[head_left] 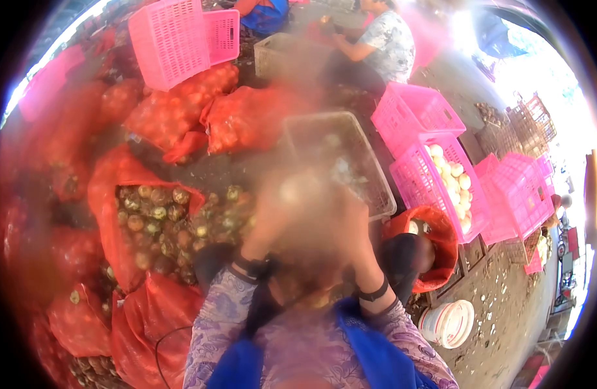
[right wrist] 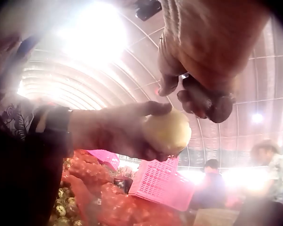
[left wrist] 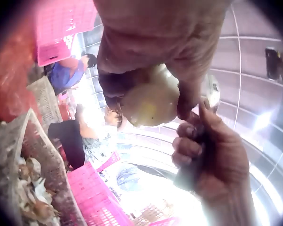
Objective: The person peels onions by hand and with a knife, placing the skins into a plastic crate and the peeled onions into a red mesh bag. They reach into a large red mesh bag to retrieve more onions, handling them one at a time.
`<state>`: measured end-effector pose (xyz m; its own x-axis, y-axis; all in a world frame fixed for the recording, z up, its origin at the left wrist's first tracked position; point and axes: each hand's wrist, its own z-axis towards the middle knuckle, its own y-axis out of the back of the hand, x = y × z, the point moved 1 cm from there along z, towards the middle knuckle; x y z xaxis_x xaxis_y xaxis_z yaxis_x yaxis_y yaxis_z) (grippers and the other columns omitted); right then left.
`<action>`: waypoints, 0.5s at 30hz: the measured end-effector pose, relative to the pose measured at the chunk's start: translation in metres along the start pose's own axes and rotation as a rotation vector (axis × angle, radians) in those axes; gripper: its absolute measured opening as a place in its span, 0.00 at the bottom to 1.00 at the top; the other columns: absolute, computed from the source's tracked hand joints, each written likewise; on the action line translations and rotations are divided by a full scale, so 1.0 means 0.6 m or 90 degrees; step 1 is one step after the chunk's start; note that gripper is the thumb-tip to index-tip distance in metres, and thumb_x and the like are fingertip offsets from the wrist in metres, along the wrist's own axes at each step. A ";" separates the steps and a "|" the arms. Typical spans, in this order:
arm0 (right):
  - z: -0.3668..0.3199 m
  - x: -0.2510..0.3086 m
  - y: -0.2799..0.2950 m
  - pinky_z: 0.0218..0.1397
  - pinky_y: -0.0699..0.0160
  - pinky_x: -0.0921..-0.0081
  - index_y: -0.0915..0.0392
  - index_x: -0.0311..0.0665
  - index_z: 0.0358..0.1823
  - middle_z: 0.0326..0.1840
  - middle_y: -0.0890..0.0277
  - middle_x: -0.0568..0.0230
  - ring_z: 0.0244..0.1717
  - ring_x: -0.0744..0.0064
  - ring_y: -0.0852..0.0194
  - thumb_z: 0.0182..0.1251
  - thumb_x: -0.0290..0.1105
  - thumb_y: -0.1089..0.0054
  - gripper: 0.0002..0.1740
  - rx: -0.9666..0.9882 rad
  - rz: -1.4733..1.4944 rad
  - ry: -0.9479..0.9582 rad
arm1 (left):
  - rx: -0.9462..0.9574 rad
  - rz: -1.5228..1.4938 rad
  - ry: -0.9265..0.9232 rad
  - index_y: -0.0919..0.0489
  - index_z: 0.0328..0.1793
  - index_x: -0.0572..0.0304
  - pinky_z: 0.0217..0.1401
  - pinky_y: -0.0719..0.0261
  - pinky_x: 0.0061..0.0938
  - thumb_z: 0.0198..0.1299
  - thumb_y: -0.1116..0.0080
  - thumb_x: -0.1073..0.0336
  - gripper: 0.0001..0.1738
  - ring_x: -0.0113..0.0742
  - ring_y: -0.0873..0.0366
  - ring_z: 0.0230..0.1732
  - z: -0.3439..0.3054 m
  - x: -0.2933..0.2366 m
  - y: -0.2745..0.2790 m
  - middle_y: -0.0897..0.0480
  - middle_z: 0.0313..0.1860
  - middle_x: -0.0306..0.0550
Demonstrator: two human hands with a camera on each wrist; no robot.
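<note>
Onion: one pale, peeled onion, held up in front of the body, above the near side of the tray; hazy in the head view, clear in both wrist views
Left hand: the left hand grips the onion, its fingers curled round the underside and the thumb laid on top
Right hand: the right hand is just beside the onion, fingers curled in with the thumb over them, round a dark object too blurred to name; whether it touches the onion, I cannot tell
Wrists: a black band on the right one, another on the left
Tray: pale rim, on the floor beyond the hands, loose scraps inside
Pink crate: a pink crate of peeled onions, just beside the right edge of the tray, with another pink crate beyond it
Red sack: open at the left, its red mesh folded back round unpeeled onions
Red tub: the red tub is by the right knee, near the close end of the pink crate, pale onions inside
White bucket: the white bucket is tilted on the floor, closer than the red tub
Far side: full red bags, stacked crates and a seated person in a patterned top
</note>
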<state>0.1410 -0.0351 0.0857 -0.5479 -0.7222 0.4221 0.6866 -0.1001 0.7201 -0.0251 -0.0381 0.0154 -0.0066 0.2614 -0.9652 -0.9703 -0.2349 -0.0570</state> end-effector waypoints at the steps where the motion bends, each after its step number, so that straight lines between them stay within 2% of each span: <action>1: 0.003 0.009 0.008 0.34 0.23 0.52 0.18 0.36 0.41 0.34 0.18 0.53 0.30 0.48 0.20 0.59 0.33 0.35 0.11 -0.001 0.000 -0.001 | -0.047 0.115 -0.038 0.22 0.64 0.64 0.56 0.17 0.29 0.44 0.19 0.68 0.37 0.31 0.16 0.51 -0.003 0.012 -0.005 0.14 0.53 0.45; 2: 0.010 0.024 0.021 0.34 0.24 0.52 0.18 0.35 0.38 0.33 0.19 0.53 0.30 0.48 0.20 0.57 0.32 0.35 0.10 0.007 -0.010 -0.007 | -0.095 0.231 -0.077 0.21 0.63 0.63 0.57 0.18 0.30 0.44 0.19 0.66 0.37 0.31 0.16 0.51 -0.005 0.024 -0.010 0.14 0.53 0.45; 3: 0.014 0.032 0.027 0.34 0.24 0.51 0.19 0.35 0.36 0.32 0.19 0.53 0.30 0.47 0.21 0.56 0.32 0.35 0.09 0.015 -0.020 -0.013 | -0.094 0.231 -0.078 0.21 0.63 0.63 0.57 0.18 0.30 0.44 0.19 0.66 0.37 0.31 0.16 0.51 -0.005 0.039 -0.017 0.14 0.53 0.45; 5: -0.005 -0.025 -0.033 0.33 0.24 0.52 0.19 0.35 0.36 0.31 0.20 0.53 0.29 0.47 0.20 0.56 0.32 0.35 0.09 0.017 -0.045 -0.002 | -0.186 0.211 0.000 0.20 0.62 0.62 0.57 0.18 0.30 0.46 0.19 0.64 0.34 0.31 0.16 0.52 -0.006 0.063 -0.025 0.13 0.53 0.44; 6: 0.000 -0.028 -0.044 0.33 0.24 0.52 0.19 0.36 0.36 0.30 0.20 0.53 0.29 0.47 0.20 0.55 0.32 0.34 0.09 0.019 -0.071 0.011 | -0.186 0.212 0.000 0.20 0.62 0.62 0.57 0.18 0.30 0.46 0.19 0.64 0.34 0.31 0.16 0.52 -0.007 0.033 -0.023 0.13 0.53 0.44; 8: 0.006 -0.008 -0.004 0.32 0.24 0.54 0.18 0.36 0.37 0.30 0.20 0.52 0.29 0.48 0.20 0.56 0.32 0.34 0.10 0.029 -0.081 -0.001 | -0.041 0.080 -0.093 0.21 0.65 0.64 0.56 0.16 0.31 0.46 0.20 0.66 0.37 0.34 0.15 0.51 -0.015 -0.025 -0.014 0.13 0.54 0.45; 9: 0.012 0.003 0.015 0.31 0.24 0.55 0.18 0.36 0.38 0.30 0.20 0.52 0.28 0.48 0.20 0.57 0.33 0.34 0.10 0.038 -0.090 -0.013 | -0.041 0.080 -0.093 0.21 0.65 0.64 0.56 0.16 0.31 0.46 0.20 0.66 0.37 0.34 0.15 0.51 -0.016 -0.028 -0.008 0.13 0.54 0.45; 10: 0.015 -0.001 0.016 0.31 0.24 0.55 0.18 0.36 0.38 0.30 0.20 0.52 0.28 0.48 0.20 0.57 0.33 0.34 0.10 0.038 -0.091 -0.013 | -0.008 -0.012 -0.012 0.22 0.67 0.65 0.56 0.16 0.32 0.46 0.21 0.68 0.38 0.36 0.14 0.51 -0.017 -0.027 -0.002 0.14 0.55 0.47; 11: 0.020 -0.008 0.018 0.33 0.22 0.59 0.18 0.33 0.38 0.32 0.17 0.49 0.31 0.50 0.17 0.59 0.31 0.35 0.10 -0.015 -0.057 -0.067 | 0.026 -0.104 0.069 0.24 0.69 0.66 0.57 0.16 0.32 0.46 0.22 0.70 0.40 0.38 0.14 0.51 -0.018 -0.031 0.000 0.15 0.57 0.49; 12: 0.022 -0.015 0.019 0.36 0.20 0.63 0.18 0.29 0.39 0.34 0.15 0.46 0.34 0.51 0.14 0.61 0.30 0.36 0.10 -0.069 -0.023 -0.121 | 0.027 -0.104 0.069 0.24 0.69 0.66 0.57 0.16 0.32 0.46 0.22 0.70 0.40 0.38 0.14 0.51 -0.019 -0.040 0.001 0.15 0.57 0.49; 13: 0.021 -0.021 0.019 0.36 0.20 0.63 0.18 0.29 0.39 0.34 0.15 0.46 0.34 0.51 0.14 0.61 0.30 0.36 0.10 -0.071 -0.023 -0.119 | 0.039 -0.208 0.100 0.25 0.70 0.67 0.57 0.15 0.32 0.46 0.24 0.71 0.41 0.39 0.14 0.53 -0.019 -0.050 0.000 0.16 0.58 0.51; 14: 0.019 -0.029 0.017 0.37 0.20 0.64 0.18 0.29 0.41 0.35 0.14 0.47 0.36 0.54 0.13 0.63 0.29 0.37 0.10 -0.035 -0.005 -0.168 | 0.050 -0.312 0.130 0.26 0.72 0.68 0.58 0.15 0.32 0.46 0.25 0.72 0.42 0.40 0.15 0.54 -0.018 -0.057 0.000 0.17 0.59 0.52; 15: 0.017 -0.036 0.012 0.39 0.19 0.64 0.18 0.29 0.44 0.37 0.14 0.48 0.37 0.57 0.13 0.64 0.29 0.38 0.11 0.004 0.013 -0.217 | 0.049 -0.313 0.128 0.26 0.72 0.68 0.58 0.15 0.32 0.46 0.25 0.72 0.42 0.40 0.15 0.54 -0.014 -0.053 0.000 0.17 0.59 0.52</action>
<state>0.1532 -0.0133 0.0875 -0.6630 -0.4530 0.5960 0.6971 -0.0835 0.7121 -0.0229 -0.0544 0.0437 0.4927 0.1371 -0.8594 -0.8619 -0.0593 -0.5036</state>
